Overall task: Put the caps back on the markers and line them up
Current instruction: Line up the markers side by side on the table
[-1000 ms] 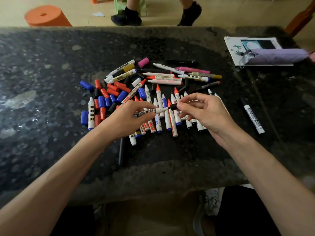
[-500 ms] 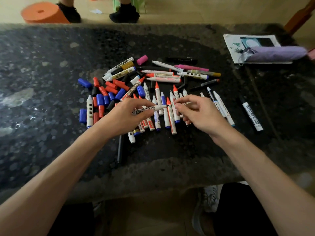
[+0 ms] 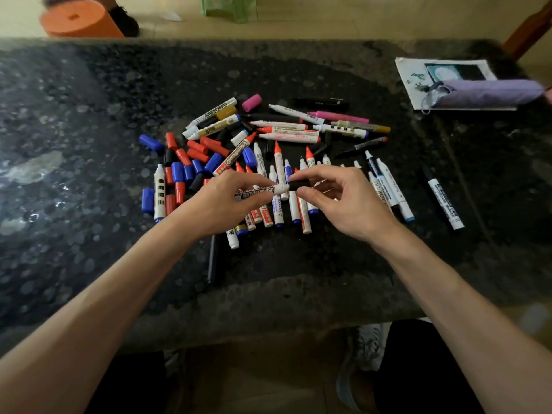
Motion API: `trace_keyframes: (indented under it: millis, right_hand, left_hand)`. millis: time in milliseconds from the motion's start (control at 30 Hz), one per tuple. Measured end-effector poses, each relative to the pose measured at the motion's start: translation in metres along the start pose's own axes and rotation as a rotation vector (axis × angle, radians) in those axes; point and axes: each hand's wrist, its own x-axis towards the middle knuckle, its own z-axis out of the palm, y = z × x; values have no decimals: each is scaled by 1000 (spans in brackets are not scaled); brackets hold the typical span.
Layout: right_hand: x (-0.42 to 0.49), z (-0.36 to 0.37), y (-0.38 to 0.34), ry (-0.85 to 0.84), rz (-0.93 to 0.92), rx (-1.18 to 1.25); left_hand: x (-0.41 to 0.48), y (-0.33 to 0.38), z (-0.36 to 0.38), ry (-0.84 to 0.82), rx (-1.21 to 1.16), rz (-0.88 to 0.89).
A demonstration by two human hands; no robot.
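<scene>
- Head view, centre of frame: left hand (image 3: 222, 201) pinches white marker (image 3: 257, 192), held level above the loose pile (image 3: 286, 138).
- Right hand (image 3: 346, 204) pinches black cap (image 3: 300, 184) at the marker's tip (seated or not, unclear).
- Handling: keep cap and barrel in line; press straight home.

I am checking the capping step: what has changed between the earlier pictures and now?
The right hand has re-pinched the black cap so it shows, meeting the tip of the white marker. The left hand still grips that marker. A shoe beyond the table moved left. The pile lies unchanged.
</scene>
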Motion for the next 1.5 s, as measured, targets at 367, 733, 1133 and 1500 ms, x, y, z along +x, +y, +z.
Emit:
trace_keyframes:
  millis: [367, 733, 1133, 1500]
  right_hand:
    - [-6, 19, -3, 93, -89, 7]
    - [10, -15, 9, 174, -93, 71]
    - [50, -62, 76, 333, 158, -435]
    - [83, -16, 46, 277, 98, -553]
  left_hand:
    - [-2, 2, 4, 48, 66, -8]
    - [-4, 6, -9, -74, -137, -50]
    - [-6, -3, -14, 58, -119, -106]
    - [-8, -6, -14, 88, -114, -111]
